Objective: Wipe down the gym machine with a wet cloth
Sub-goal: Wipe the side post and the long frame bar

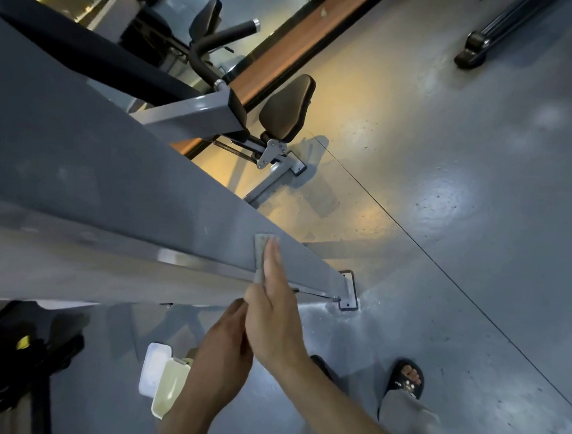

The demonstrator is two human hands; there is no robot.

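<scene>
A grey steel upright of the gym machine [140,217] runs down from the upper left to a bolted foot plate [348,293] on the floor. A small grey cloth [262,252] lies flat against the beam's lower part. My right hand [274,311] presses it to the metal with straight fingers. My left hand [223,348] sits just behind and to the left of the right one, its fingertips touching the right hand's edge near the cloth's lower end; what its fingers hold is hidden.
An open white wipe box [158,373] lies on the grey floor below my hands. A padded brown seat [288,107] and black handles [220,38] stand behind the beam. My sandalled foot [405,379] is at the lower right. Dark equipment [12,365] fills the lower left.
</scene>
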